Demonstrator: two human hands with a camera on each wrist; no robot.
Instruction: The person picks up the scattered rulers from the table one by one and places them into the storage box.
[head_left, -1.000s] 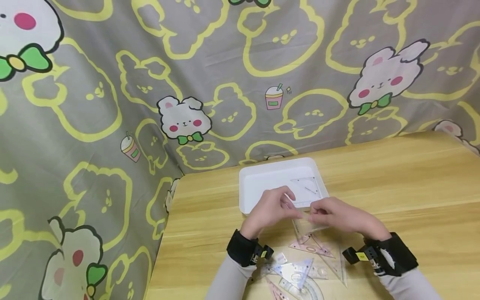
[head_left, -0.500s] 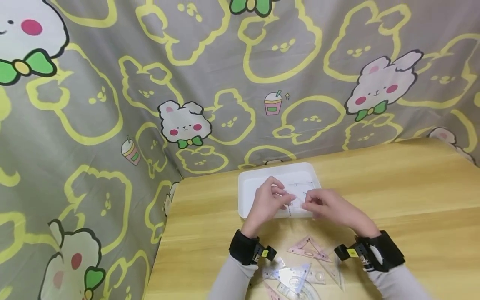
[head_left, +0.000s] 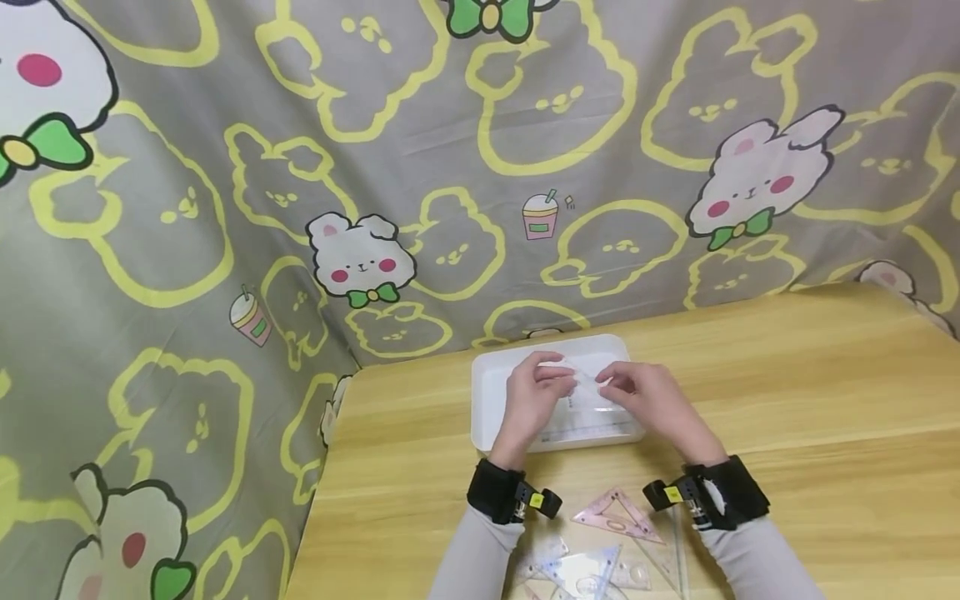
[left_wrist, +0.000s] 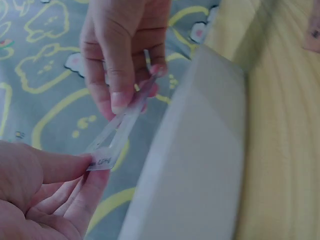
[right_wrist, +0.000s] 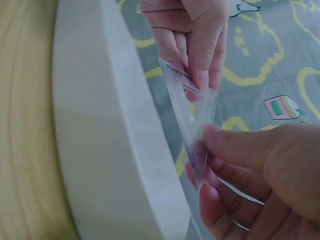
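Both hands hold a small clear set square (right_wrist: 191, 134) above the white tray (head_left: 486, 404). My left hand (head_left: 534, 396) pinches one end between thumb and fingers, beside the printed edge. At the other end my right hand (head_left: 647, 398) grips the plastic with thumb and fingertips. In the right wrist view the set square stands tilted, its triangular cut-out showing between the hands. Inside the tray, a clear piece with ruler markings (head_left: 585, 433) lies along the near wall.
On the table nearer the body lie a pink set square (head_left: 592, 518), a bluish set square (head_left: 573, 571), a clear ruler (head_left: 636, 575) and other overlapping clear pieces. A patterned curtain (head_left: 450, 150) hangs behind and left of the table (head_left: 810, 400).
Both hands have moved forward, from the tray's near edge to over the tray, carrying the clear set square. The pieces on the table stay put.
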